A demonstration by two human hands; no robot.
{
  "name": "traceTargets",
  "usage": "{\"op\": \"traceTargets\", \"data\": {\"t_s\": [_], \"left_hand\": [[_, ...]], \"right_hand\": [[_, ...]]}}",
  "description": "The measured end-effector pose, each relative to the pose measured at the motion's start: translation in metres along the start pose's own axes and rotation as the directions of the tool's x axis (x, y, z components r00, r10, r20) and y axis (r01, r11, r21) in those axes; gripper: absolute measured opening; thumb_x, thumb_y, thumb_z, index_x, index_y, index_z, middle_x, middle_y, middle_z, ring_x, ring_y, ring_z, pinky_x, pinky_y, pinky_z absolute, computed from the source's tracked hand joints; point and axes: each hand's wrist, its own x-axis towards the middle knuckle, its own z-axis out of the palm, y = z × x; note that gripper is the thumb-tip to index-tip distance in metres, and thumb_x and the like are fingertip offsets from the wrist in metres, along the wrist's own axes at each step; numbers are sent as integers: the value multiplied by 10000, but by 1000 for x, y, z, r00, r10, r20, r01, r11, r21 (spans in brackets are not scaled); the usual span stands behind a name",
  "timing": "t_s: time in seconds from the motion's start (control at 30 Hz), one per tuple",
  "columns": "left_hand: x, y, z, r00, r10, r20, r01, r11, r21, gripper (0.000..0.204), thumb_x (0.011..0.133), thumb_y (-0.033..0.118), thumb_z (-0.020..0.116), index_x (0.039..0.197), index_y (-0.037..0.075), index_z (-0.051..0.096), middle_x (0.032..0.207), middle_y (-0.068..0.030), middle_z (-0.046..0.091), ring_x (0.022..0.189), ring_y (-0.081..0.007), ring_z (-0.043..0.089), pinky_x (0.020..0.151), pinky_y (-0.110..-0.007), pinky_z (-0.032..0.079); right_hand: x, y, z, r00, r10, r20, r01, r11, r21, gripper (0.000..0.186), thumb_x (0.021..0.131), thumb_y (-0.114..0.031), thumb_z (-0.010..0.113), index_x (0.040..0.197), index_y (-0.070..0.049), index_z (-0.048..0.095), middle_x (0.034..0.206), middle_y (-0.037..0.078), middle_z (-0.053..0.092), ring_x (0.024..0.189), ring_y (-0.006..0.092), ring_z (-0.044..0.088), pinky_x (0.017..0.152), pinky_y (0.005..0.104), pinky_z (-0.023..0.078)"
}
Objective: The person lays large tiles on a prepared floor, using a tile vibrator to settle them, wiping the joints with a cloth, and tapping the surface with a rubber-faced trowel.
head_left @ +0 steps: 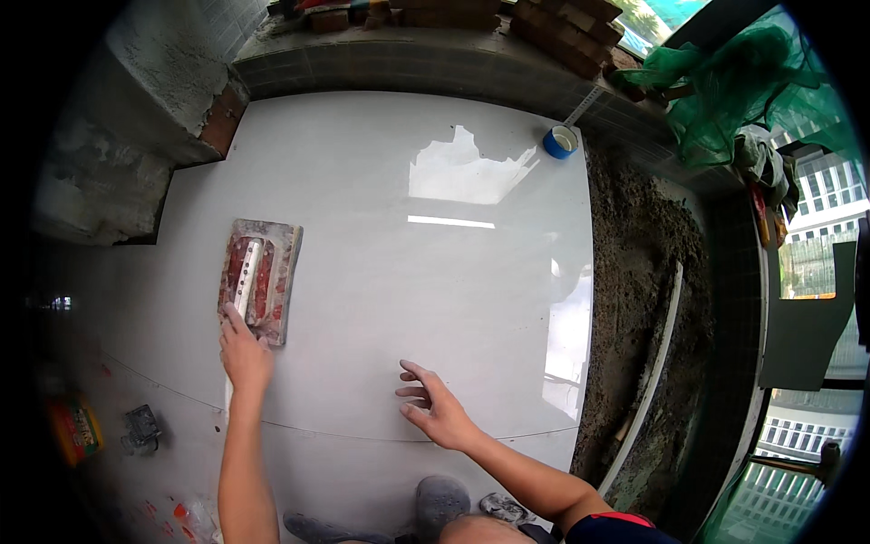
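Two hands show: left hand [245, 355] gripping the near end of a float [264, 283] on the grey tile's [362, 263] left part, right hand [437, 410] with fingers spread. A blue tape roll [554, 145] sits near the far-right corner; a rough column [168, 86] juts in far-left.

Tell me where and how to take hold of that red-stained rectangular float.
Grip the pale bar handle, probably best with the left hand wrapping it from above and the near side. The float lies flat with its handle upward; the bar runs lengthwise, one end toward the person, and the left hand is at that end.
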Motion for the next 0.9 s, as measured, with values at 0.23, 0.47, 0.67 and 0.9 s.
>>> {"op": "traceTargets", "data": {"t_s": [0.23, 0.47, 0.67, 0.9], "left_hand": [[-47, 86, -11, 888, 399, 229, -260, 845, -467, 470, 871, 42, 600, 1337, 20, 546, 1233, -255, 513, 1142, -388, 551, 978, -412, 460], [-47, 48, 99, 988, 114, -107, -135, 965, -224, 670, 974, 310, 510, 1491, -42, 269, 1535, -231, 299, 1437, -353, 256, 1169, -468, 196], [-70, 62, 102, 971, 196, -140, -204, 978, -46, 787, 985, 407, 456, 1525, -56, 121, 1618, -224, 70, 1502, -374, 47, 1201, -503, 43], [-71, 71, 104, 968, 216, -130, -227, 971, -73, 797, 975, 409, 464, 1519, -69, 130, 1609, -247, 78, 1498, -387, 59, 1203, -497, 59]], "right_hand": [[66, -25, 35, 825, 338, 453, -523, 762, 383, 700, 968, -592, 481, 1396, -41, 442, 1079, 126, 607, 963, 197, 636, 786, 309, 547], [133, -100, -30, 953, 260, 158, -187, 910, -370, 472, 1017, -490, 448, 931, -32, 525, 708, 40, 535, 550, 136, 523, 481, 313, 470], [102, -148, -70, 986, 61, -155, -100, 962, -255, 577, 1033, -530, 337, 841, -5, 482, 625, 90, 522, 492, 224, 523, 496, 383, 466], [152, -91, -126, 908, 285, -306, -269, 958, 94, 535, 1022, -531, 346, 745, -80, 422, 581, 28, 434, 447, 160, 431, 431, 358, 420]]}}
